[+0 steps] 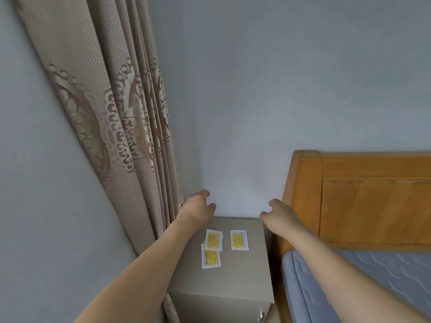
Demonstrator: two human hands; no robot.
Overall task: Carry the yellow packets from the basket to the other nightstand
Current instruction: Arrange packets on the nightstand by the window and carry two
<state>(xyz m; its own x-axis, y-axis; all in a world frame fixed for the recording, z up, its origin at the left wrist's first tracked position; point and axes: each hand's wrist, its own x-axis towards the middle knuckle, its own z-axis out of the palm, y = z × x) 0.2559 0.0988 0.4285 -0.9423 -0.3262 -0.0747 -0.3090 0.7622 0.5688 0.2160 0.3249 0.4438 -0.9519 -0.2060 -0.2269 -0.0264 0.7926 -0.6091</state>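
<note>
Three yellow packets [213,240] lie flat on the nightstand [233,283] between curtain [112,127] and bed [363,271], two overlapping at the left, a third [239,239] just beside them. The left hand [198,206] and right hand [281,212] hover above its back edge, fingers loosely curled and holding nothing. No basket is in view; a careless sweep of either forearm could brush the light packets off the top.

head view — worn on the person's head, wide-angle | faces forward and down into a room corner | close above the table [235,276], both forearms reaching into frame | curtain [112,113] left, bed [373,276] right — single view, nothing shared
</note>
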